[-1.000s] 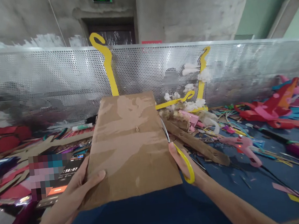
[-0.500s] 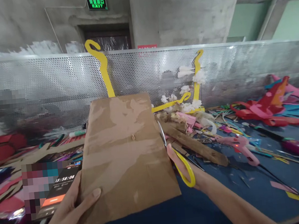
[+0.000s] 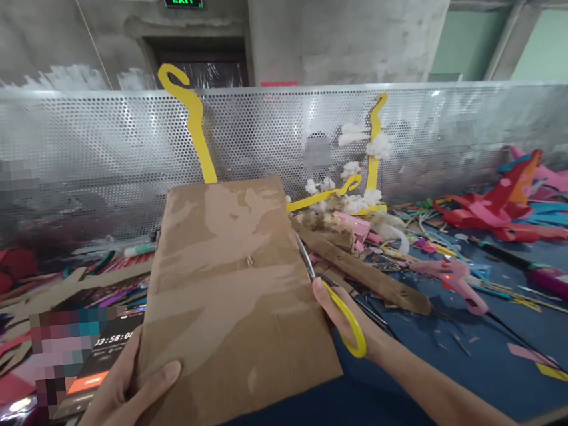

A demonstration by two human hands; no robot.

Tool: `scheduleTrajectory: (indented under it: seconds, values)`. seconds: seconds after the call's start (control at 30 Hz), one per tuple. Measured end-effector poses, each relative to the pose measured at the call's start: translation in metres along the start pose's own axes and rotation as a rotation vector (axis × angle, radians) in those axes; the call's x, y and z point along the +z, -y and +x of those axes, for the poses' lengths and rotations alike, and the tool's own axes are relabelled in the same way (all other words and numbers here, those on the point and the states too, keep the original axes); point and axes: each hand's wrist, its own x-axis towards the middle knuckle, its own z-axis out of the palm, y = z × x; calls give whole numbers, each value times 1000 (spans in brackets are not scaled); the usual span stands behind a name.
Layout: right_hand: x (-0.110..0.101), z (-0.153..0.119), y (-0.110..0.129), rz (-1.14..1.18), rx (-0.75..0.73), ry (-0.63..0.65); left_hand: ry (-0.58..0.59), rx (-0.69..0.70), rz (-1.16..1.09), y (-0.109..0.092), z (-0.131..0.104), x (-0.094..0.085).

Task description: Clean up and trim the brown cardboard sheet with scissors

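A brown cardboard sheet (image 3: 239, 324), partly covered with glossy tape, is held up in front of me, tilted toward my view. My left hand (image 3: 125, 396) grips its lower left edge, thumb on the near face and fingers behind. At the right edge, my right hand (image 3: 347, 321) is closed around yellow-handled scissors (image 3: 353, 330). The metal blade (image 3: 304, 254) lies against the cardboard's right side; the other blade is hidden. Behind the cardboard's top edge stands a yellow hooked strip (image 3: 198, 134).
On the blue table, a pink glue gun (image 3: 453, 277), cardboard scraps (image 3: 371, 278) and a purple tool (image 3: 565, 290) lie right. A phone (image 3: 102, 358) sits left. Yellow strips with white tufts (image 3: 379, 147) stand before the perforated metal panel (image 3: 256, 135). Red foam pieces (image 3: 504, 208) lie far right.
The cardboard and both hands have shifted slightly left in view, and the view itself has moved a little. The scissors stay at the cardboard's right edge.
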Motion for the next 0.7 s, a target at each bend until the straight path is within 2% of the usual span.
scheduleTrajectory:
  seconds: [0.13,0.27,0.43,0.7]
  values:
    - [-3,3,-6,82,-20,10,-39,36,68,1,-1,-2]
    - [-7,2,-10,-38,-73,40,-67,50,164,7,2,-8]
    - [-6,0,-5,-104,-93,-54,-74,33,187,10,5,-13]
    - [1,-4,-6,-92,-30,-116,-67,-16,105,2,-2,-2]
